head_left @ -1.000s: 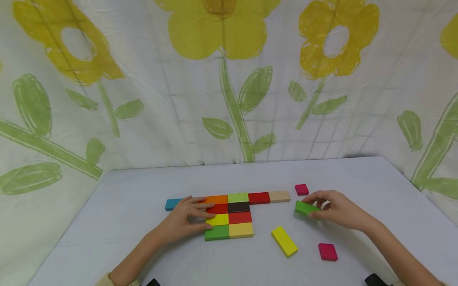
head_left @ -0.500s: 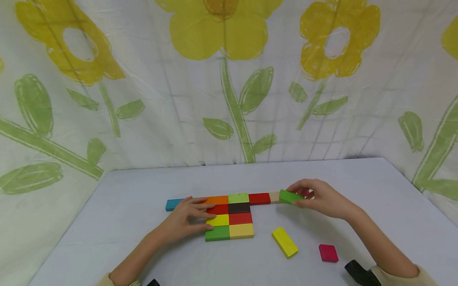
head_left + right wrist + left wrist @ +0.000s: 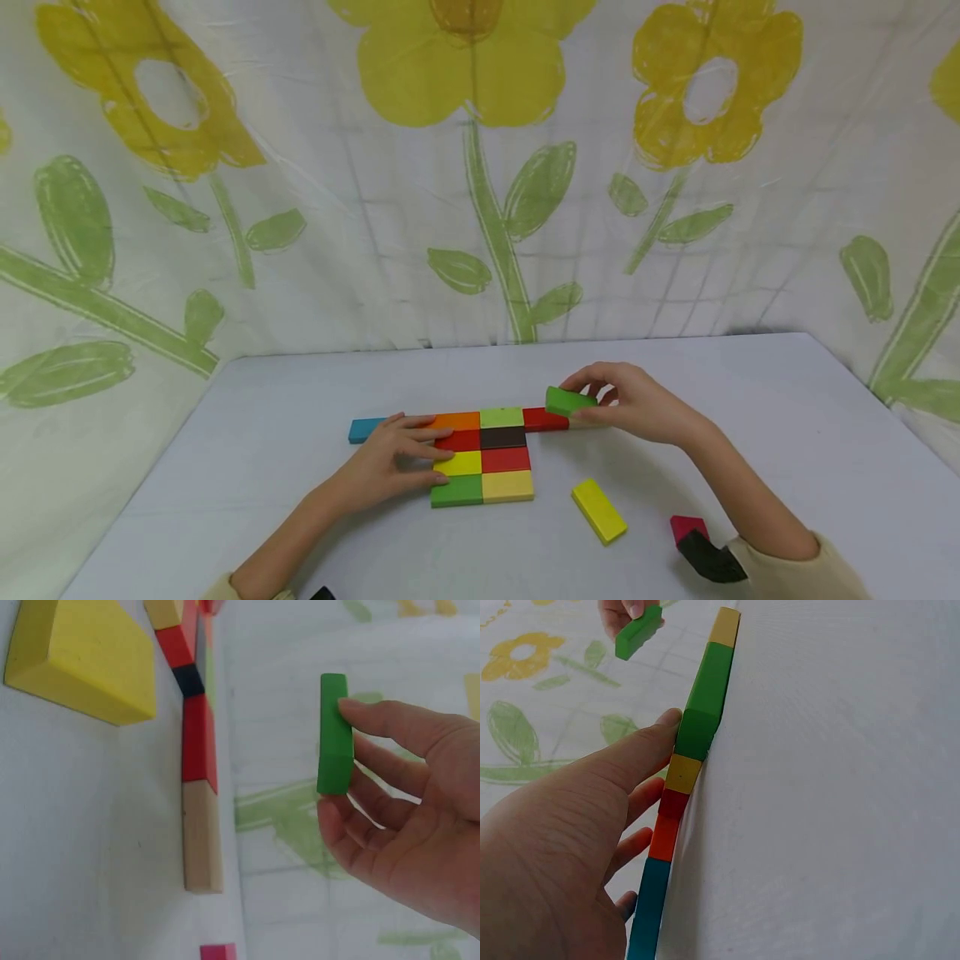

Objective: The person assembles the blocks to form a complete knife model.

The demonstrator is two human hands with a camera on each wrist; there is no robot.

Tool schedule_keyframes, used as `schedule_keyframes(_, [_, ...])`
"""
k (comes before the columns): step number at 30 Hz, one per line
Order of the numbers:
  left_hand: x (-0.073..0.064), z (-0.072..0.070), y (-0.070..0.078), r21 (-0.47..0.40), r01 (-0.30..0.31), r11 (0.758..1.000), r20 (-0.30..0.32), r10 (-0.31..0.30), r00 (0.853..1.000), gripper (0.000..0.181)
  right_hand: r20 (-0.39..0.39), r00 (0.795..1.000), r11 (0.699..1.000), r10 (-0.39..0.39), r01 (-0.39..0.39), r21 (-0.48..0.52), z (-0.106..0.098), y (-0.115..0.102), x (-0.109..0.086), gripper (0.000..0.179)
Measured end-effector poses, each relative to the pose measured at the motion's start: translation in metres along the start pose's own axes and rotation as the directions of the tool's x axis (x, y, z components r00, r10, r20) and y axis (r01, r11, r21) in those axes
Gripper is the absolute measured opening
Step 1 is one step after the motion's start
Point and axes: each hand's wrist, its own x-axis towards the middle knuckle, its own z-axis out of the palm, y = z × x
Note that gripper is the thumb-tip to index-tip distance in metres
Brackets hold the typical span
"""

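My right hand (image 3: 637, 404) pinches a green wooden block (image 3: 567, 402) between thumb and fingers. It is held above the table, over the red block (image 3: 543, 419) and the pale wood block (image 3: 201, 832) at the right end of a row. My left hand (image 3: 397, 458) rests along the left side of a flat pattern of coloured blocks, its fingers spread over their edges. In that pattern lie an orange block (image 3: 457, 422), a dark block (image 3: 502, 437), a yellow one (image 3: 463, 462), a darker green one (image 3: 457, 490) and a tan one (image 3: 507, 487). A blue block (image 3: 365, 430) ends the row leftward, partly covered by the hand.
A loose yellow block (image 3: 598, 510) lies right of the pattern. One pink square block (image 3: 686, 527) is partly hidden by the right wrist's black device (image 3: 711, 558). Another pink block (image 3: 217, 951) shows in the right wrist view. Behind the table hangs a flowered curtain (image 3: 337, 292).
My right hand has carried the green block leftward and farther from me, from near the pink block to above the row's right part. The left hand has stayed in place.
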Motion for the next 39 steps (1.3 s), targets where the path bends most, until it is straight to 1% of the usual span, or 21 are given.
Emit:
schedule_keyframes(4, [0.000, 0.000, 0.000, 0.002, 0.000, 1.000, -0.004, 0.000, 1.000, 0.036, 0.009, 1.000, 1.000, -0.012, 0.012, 0.003, 0.004, 0.000, 0.003, 0.030])
schedule_keyframes(13, [0.000, 0.000, 0.000, 0.004, 0.007, 1.000, -0.006, -0.007, 1.000, 0.035, 0.024, 0.999, 0.999, -0.034, 0.034, 0.012, 0.019, 0.006, 0.006, 0.029])
schedule_keyframes(19, [0.000, 0.000, -0.001, -0.002, 0.002, 1.000, -0.007, -0.002, 1.000, 0.036, 0.053, 0.999, 1.000, 0.006, -0.008, 0.025, 0.031, 0.011, 0.008, 0.030])
schedule_keyframes(23, [-0.001, 0.000, -0.001, -0.008, 0.002, 1.000, -0.005, -0.002, 1.000, 0.036, 0.061, 0.997, 0.999, 0.036, -0.037, 0.011, 0.036, 0.013, 0.009, 0.031])
schedule_keyframes(28, [-0.001, 0.000, 0.000, -0.007, 0.002, 1.000, -0.006, -0.002, 1.000, 0.036, 0.068, 0.996, 0.998, 0.055, -0.053, -0.024, 0.040, 0.015, 0.010, 0.031])
schedule_keyframes(39, [-0.001, 0.000, 0.000, -0.005, 0.007, 1.000, -0.008, -0.007, 1.000, 0.036, 0.079, 0.997, 0.996, 0.028, -0.021, -0.091, 0.046, 0.021, 0.014, 0.028])
